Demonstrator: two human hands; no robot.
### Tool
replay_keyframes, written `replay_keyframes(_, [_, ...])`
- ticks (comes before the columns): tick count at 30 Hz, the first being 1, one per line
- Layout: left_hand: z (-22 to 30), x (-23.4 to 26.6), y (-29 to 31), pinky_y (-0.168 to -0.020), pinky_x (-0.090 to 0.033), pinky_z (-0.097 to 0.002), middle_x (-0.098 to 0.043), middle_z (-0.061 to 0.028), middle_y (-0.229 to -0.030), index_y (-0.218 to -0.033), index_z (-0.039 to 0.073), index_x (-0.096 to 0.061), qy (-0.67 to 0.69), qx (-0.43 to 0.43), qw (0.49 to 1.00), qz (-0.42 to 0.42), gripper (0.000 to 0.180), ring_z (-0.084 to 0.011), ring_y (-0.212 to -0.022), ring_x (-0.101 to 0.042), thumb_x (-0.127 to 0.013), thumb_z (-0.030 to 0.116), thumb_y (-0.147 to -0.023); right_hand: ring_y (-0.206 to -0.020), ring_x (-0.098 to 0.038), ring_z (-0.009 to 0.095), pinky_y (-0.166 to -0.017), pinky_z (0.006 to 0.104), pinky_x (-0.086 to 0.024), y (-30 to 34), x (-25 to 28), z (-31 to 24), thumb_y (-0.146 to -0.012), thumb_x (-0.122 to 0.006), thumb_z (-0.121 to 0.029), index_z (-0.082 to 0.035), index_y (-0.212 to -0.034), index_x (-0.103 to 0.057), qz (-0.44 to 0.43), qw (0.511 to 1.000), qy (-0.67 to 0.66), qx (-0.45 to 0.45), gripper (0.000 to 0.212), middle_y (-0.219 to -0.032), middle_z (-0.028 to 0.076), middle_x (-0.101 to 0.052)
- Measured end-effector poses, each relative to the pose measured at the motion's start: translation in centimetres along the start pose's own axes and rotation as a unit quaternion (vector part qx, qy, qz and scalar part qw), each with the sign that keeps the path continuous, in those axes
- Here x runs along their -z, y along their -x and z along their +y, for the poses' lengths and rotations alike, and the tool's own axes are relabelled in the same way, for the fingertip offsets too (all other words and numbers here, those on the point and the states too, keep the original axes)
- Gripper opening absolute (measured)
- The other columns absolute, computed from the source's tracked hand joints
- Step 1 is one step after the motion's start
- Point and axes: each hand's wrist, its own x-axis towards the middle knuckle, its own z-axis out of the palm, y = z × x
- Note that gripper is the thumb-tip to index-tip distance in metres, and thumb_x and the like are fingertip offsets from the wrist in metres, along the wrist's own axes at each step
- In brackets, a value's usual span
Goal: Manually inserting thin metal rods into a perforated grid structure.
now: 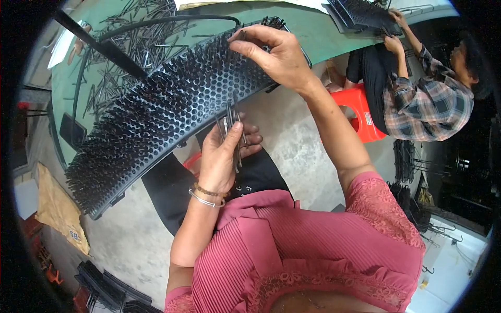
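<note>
A long black perforated panel (211,110) slants across the edge of the green table, with many thin dark rods (136,117) standing upright in its holes. The holes along its near side, toward the right half, hold no rods. Below that stretch, my left hand (222,151) is closed around a loose bundle of thin dark rods (228,121), thumb across them. My right hand (279,58) reaches over the panel's far right part. Its thumb and forefinger pinch the top of a thin dark rod; the rod's lower end is lost among the others.
Loose rods (138,44) lie heaped on the green table (313,34) behind the panel. A black bar (102,46) rises over the panel's left half. At the right, a co-worker (428,107) near a red stool (360,112) handles another panel (362,13). Brown sacking (58,208) lies at left.
</note>
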Motion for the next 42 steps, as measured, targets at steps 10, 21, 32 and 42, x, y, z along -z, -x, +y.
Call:
replay_keyframes(10, [0.1,0.1,0.0,-0.071,-0.055,-0.0303,-0.062,-0.0119,-0.094,-0.118,-0.002,-0.048,-0.007,0.010,1.000,-0.012,0.034,-0.0189,-0.082,-0.063,-0.054,0.019,-0.093,-0.080,-0.064,0.017,-0.073,0.0268,-0.050,-0.1,0.2,0.8,-0.079,-0.067,-0.006,-0.001,-0.092,-0.067,-0.020,0.984,0.071,0.160,0.014,-0.086,0.007,-0.068])
replay_keyframes(21, [0.3,0.0,0.0,-0.072,-0.055,-0.0305,-0.061,-0.0125,-0.094,-0.118,-0.003,-0.048,0.006,0.016,1.000,-0.016,0.033,-0.0196,-0.083,-0.063,-0.054,0.018,-0.093,-0.078,-0.062,0.018,-0.071,0.0282,-0.047,-0.1,0.6,1.4,-0.078,-0.069,-0.010,-0.005,-0.090,-0.068,-0.016,0.993,0.042,0.105,0.014,-0.086,0.006,-0.068])
replay_keyframes(32, [0.4,0.1,0.1,-0.073,-0.055,-0.0307,-0.061,-0.0136,-0.094,-0.118,-0.004,-0.048,0.007,0.021,0.999,-0.026,0.033,-0.0201,-0.082,-0.063,-0.053,0.016,-0.093,-0.080,-0.062,0.017,-0.077,0.0294,-0.045,0.6,-0.8,0.6,-0.074,-0.073,-0.009,-0.007,-0.098,-0.068,-0.001,0.986,0.111,0.124,0.025,-0.087,0.004,-0.069])
replay_keyframes(42, [0.6,-0.4,0.3,-0.073,-0.055,-0.0310,-0.062,-0.0145,-0.097,-0.120,-0.004,-0.047,-0.005,0.021,0.999,-0.029,0.034,-0.0210,-0.084,-0.063,-0.053,0.016,-0.093,-0.081,-0.063,0.020,-0.076,0.0309,-0.045,1.0,-0.9,1.1,-0.075,-0.070,-0.010,-0.008,-0.097,-0.068,0.028,0.951,0.198,0.235,0.022,-0.089,0.006,-0.067])
